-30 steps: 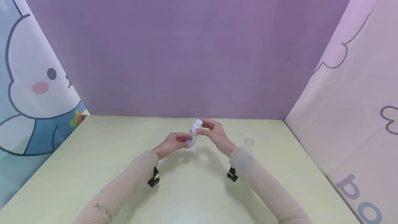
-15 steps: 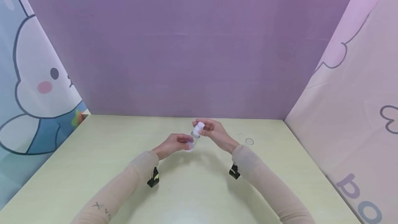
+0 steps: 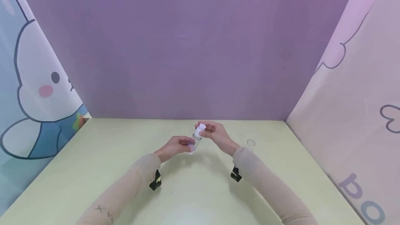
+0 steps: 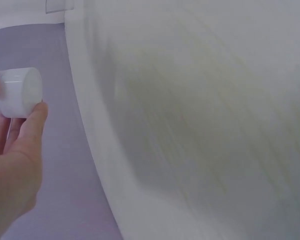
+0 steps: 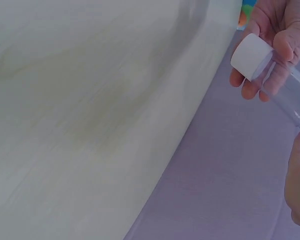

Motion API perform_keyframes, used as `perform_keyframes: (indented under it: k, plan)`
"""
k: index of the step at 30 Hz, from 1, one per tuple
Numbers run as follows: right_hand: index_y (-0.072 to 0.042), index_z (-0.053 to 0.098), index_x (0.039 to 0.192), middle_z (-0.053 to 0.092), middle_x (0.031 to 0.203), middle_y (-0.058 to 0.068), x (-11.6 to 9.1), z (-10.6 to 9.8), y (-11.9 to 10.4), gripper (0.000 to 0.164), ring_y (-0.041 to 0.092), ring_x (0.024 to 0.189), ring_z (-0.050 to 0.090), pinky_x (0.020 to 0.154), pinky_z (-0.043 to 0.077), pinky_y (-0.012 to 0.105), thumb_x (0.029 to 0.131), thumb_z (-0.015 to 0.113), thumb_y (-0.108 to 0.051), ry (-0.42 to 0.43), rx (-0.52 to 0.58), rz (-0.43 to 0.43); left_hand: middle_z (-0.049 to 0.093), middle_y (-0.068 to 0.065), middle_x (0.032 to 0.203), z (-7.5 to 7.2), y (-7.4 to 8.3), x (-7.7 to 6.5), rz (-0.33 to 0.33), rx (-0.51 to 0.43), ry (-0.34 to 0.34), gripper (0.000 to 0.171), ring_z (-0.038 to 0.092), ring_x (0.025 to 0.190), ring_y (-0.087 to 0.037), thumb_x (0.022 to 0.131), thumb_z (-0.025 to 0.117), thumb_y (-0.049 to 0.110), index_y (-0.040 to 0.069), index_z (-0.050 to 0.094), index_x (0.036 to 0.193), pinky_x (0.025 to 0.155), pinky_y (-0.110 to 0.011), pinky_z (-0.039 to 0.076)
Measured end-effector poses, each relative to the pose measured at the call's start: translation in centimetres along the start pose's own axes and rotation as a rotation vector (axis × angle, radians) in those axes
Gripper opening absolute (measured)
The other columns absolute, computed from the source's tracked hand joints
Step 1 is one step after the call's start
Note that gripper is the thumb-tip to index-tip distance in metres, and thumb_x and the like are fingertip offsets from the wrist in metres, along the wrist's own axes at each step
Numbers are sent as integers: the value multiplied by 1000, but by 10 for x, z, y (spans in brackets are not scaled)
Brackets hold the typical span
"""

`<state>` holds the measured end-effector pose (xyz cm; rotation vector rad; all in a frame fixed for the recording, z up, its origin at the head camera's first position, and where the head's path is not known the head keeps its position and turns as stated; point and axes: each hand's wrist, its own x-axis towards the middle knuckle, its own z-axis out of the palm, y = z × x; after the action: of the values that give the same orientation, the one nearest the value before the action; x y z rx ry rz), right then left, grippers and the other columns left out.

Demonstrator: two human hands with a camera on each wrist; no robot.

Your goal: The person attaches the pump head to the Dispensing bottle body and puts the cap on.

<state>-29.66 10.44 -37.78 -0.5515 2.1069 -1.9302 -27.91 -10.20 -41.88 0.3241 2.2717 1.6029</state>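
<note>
A clear cylindrical bottle (image 3: 197, 143) is held tilted above the table, its white top leaning away to the right. My left hand (image 3: 175, 147) grips the lower end, thumb and fingers about the white base (image 5: 251, 56), whose flat end faces the camera in the right wrist view. At the upper end, my right hand (image 3: 217, 136) pinches the white top (image 3: 199, 131) between its thumb and the fingers behind it. In the left wrist view the white base (image 4: 24, 93) sits between the left hand's fingers (image 4: 32, 132) and thumb.
A clear cup-like piece with a round rim (image 3: 251, 142) is on the table to the right, partly behind the right sleeve (image 3: 265, 180). The pale table (image 3: 193, 190) ends at a purple backdrop (image 3: 187, 51), with printed cloths at both sides.
My right hand and the white top have shifted slightly right and down, and its fingers now show behind the top. My left hand stays on the base. The right sleeve covers more of the clear piece.
</note>
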Motion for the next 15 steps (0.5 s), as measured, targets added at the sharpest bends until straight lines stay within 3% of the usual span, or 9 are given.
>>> perform_keyframes:
  k: [15]
  plan:
    - [-3,53,125,62,120,9,4,3,-2,46,19,109,59,96,45,34,81,67,-4,43,-9,18,58,-8,123,-1,-4,2,18,-24,5,39,54,112,-22,84,66,25,12,59,121,96,-44,44]
